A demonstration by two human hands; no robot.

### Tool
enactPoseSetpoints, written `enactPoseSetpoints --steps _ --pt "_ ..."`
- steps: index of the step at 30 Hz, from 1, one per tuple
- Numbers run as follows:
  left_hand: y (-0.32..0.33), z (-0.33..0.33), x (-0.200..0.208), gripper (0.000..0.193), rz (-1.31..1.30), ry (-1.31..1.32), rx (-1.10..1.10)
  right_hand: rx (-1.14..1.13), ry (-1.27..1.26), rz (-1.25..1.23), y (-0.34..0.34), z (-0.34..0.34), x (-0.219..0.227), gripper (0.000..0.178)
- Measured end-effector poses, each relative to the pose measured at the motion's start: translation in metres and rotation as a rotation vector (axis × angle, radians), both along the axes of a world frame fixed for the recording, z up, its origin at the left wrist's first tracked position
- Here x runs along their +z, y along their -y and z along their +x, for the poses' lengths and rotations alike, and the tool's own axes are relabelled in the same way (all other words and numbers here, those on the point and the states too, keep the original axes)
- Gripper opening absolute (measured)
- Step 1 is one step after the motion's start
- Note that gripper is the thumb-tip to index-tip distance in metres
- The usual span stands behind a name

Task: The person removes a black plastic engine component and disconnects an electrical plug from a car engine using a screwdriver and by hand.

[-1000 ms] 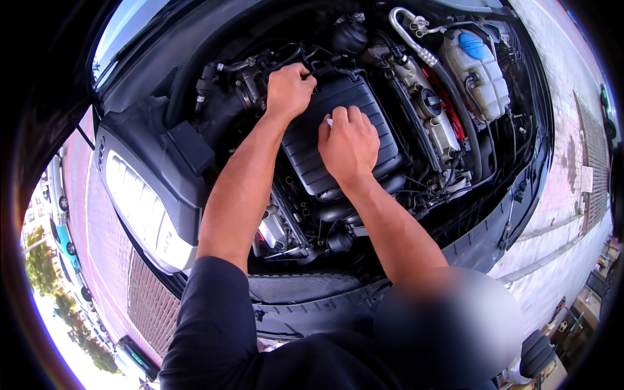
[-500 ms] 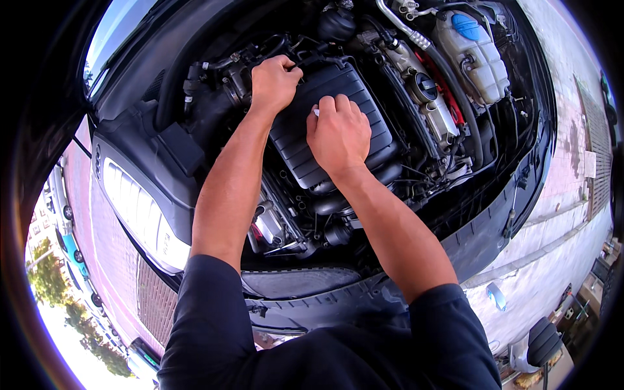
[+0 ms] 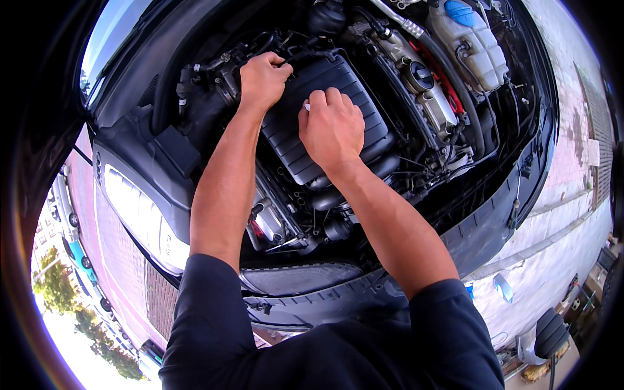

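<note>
A black ribbed plastic cover (image 3: 286, 146) sits in the middle of a car's engine bay. At its upper left edge is my left hand (image 3: 263, 81), thumb and fingers pinched together; whatever they hold is too small or hidden to name. Over the ribbed cover, my right hand (image 3: 333, 130) is closed with its knuckles up. A small white thing (image 3: 307, 105) pokes out between its thumb and forefinger, the rest hidden by the hand. Hoses and pipes (image 3: 227, 84) lie just left of my left hand.
To the right stand a black round cap (image 3: 419, 76), a red part (image 3: 448, 91) and a translucent fluid tank (image 3: 478, 55) with a blue cap (image 3: 460, 12). A large black and silver panel (image 3: 143, 208) rests along the left side. The bay's front edge (image 3: 312, 305) runs close to my body.
The view has shifted slightly, so the engine bay appears a little higher and further left. Both hands keep nearly the same places and stay closed.
</note>
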State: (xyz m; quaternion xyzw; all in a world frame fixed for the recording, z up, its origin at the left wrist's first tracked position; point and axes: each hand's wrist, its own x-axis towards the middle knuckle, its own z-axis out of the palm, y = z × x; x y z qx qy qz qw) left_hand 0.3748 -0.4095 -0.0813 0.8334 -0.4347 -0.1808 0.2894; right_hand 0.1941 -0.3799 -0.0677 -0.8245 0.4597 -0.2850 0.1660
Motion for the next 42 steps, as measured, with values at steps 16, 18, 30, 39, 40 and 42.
enactPoseSetpoints --steps 16,18,30,39,40,42 --pt "-0.001 0.002 0.003 0.023 0.041 -0.032 0.049 0.008 -0.001 0.017 0.000 0.000 0.000 0.015" --pt "0.000 0.000 0.004 0.023 0.038 -0.039 0.056 0.004 0.010 0.012 0.000 -0.001 0.000 0.014" --pt "-0.007 -0.001 0.008 0.033 0.008 -0.159 0.093 -0.001 -0.010 0.008 0.001 -0.002 -0.001 0.015" --pt "-0.010 0.000 -0.003 0.030 -0.102 -0.057 0.022 -0.001 -0.031 0.031 0.002 0.000 -0.003 0.016" --pt "-0.010 -0.002 -0.002 0.030 -0.085 -0.019 0.021 -0.003 -0.031 0.034 0.002 -0.001 -0.003 0.016" --pt "-0.010 -0.002 0.000 0.029 -0.067 -0.001 0.019 -0.003 -0.027 0.033 0.002 -0.001 -0.003 0.016"
